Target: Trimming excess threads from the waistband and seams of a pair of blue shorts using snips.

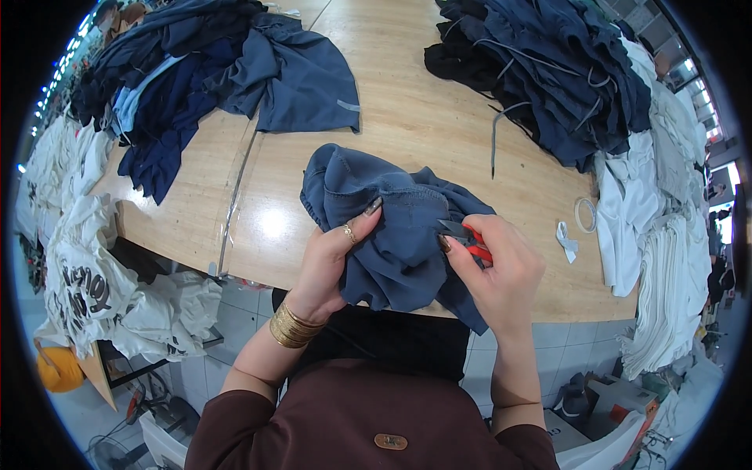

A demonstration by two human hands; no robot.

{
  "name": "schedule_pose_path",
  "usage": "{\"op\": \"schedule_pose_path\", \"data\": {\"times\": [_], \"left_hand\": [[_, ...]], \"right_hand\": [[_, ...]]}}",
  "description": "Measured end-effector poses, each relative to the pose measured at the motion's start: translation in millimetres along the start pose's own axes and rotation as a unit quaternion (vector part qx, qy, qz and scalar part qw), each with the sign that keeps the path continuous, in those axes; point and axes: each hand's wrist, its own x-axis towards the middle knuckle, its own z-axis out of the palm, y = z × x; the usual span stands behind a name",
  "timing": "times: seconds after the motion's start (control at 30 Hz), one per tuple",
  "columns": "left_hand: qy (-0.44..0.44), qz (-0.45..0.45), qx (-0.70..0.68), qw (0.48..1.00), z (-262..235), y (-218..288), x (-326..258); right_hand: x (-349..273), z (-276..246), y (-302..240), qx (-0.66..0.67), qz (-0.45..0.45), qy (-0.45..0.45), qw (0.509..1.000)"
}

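Observation:
A slate-blue garment (403, 251) is bunched up at the near edge of the table, with a stitched seam running across its upper side. My left hand (333, 254) grips its left part, thumb on top near the seam and the fingers hidden under the cloth. In my right hand (501, 262) is a small pair of thread snips (476, 243) with red handles and dark blades. The blades point left and lie against or just over the cloth. My right thumb is close to the fabric; whether it pinches the cloth too, I cannot tell.
Dark blue garments (290, 78) are heaped at the far left, and a pile with loose drawstrings (556, 70) sits at the far right. White garments (662, 258) hang over the right edge. A tape roll (585, 215) and a white scrap (565, 243) lie nearby. White clothes (110, 290) are stacked at left.

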Motion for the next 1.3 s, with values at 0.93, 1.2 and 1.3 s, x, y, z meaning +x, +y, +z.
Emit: {"op": "schedule_pose_path", "data": {"times": [0.93,1.2,1.3], "left_hand": [[-0.019,-0.014,0.009,1.000,1,1,0],[-0.025,-0.006,0.012,1.000,3,0,0],[-0.028,-0.015,0.008,0.999,1,0,5]], "right_hand": [[-1,-3,7,0.061,0.017,-0.014,0.998],[2,-1,5,0.021,-0.040,-0.012,0.999],[6,1,8,0.016,-0.047,-0.009,0.999]]}}
